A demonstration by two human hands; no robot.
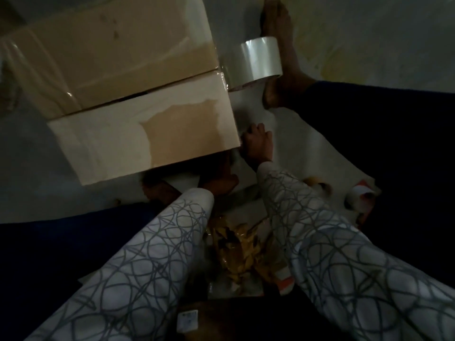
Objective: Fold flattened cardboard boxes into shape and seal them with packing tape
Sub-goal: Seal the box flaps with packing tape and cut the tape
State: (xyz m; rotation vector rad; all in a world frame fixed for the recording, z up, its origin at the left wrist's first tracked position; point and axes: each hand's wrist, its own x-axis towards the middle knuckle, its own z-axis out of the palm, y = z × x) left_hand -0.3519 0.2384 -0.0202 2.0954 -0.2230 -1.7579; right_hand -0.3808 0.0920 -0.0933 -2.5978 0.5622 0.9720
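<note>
right hand curled on box corner | left hand under near edge, grip unclear | tape roll at right edge

On my feed the room is dim; the light is weak and a little bluish, and the lower edges of the view sink almost into black. The floor is pale grey and smooth, with a soft shine in some places. At the upper right it carries some yellowish stains, faint and irregular. A white sheet lies flat on the floor at the middle right, its edge running slanted. Nearer to me a heap of crumpled yellowish wrap lies on the ground, glossy where the light catches it. I cannot tell what the floor is made of
</note>
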